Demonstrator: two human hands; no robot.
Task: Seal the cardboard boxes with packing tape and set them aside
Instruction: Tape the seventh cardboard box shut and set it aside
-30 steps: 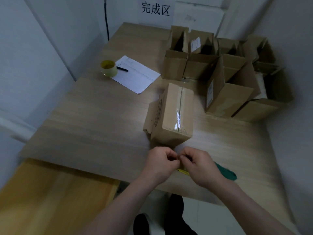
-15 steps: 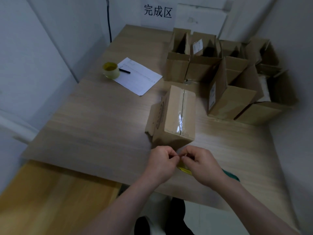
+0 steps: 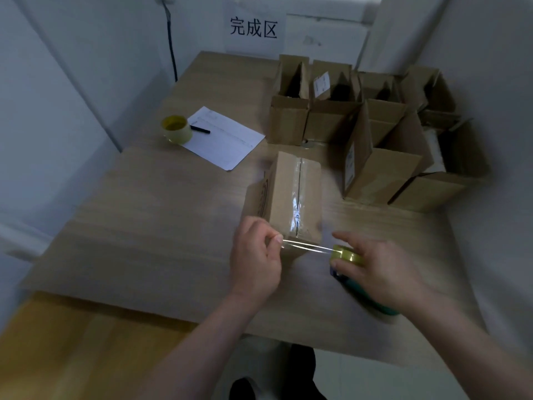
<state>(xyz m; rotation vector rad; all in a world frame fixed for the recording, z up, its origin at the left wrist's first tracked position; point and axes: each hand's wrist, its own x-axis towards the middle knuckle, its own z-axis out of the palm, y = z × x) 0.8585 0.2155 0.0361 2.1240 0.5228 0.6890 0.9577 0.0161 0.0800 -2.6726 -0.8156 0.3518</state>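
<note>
From the head camera, the left hand (image 3: pixel 255 259) pinches the free end of a clear tape strip (image 3: pixel 307 248) between thumb and curled fingers, and the right hand (image 3: pixel 377 268) holds a yellowish tape roll (image 3: pixel 344 254), fingers curved over it, so that most of the roll is hidden under the palm. The strip runs taut between the two hands, just in front of the near end of a cardboard box (image 3: pixel 291 202) lying on the wooden table (image 3: pixel 161 215); whether the strip touches the box cannot be told. A glossy band of tape runs along the box's top seam. Something green and dark (image 3: pixel 353 285) shows beneath the right hand, too blurred and covered to identify. Farther back, a cluster of open boxes (image 3: pixel 372 131) stands by the right wall, a second tape roll (image 3: pixel 176 129) and a pen (image 3: pixel 200 129) lie at a sheet of paper (image 3: pixel 227 138), and a wall sign (image 3: pixel 253 28) hangs above.
</note>
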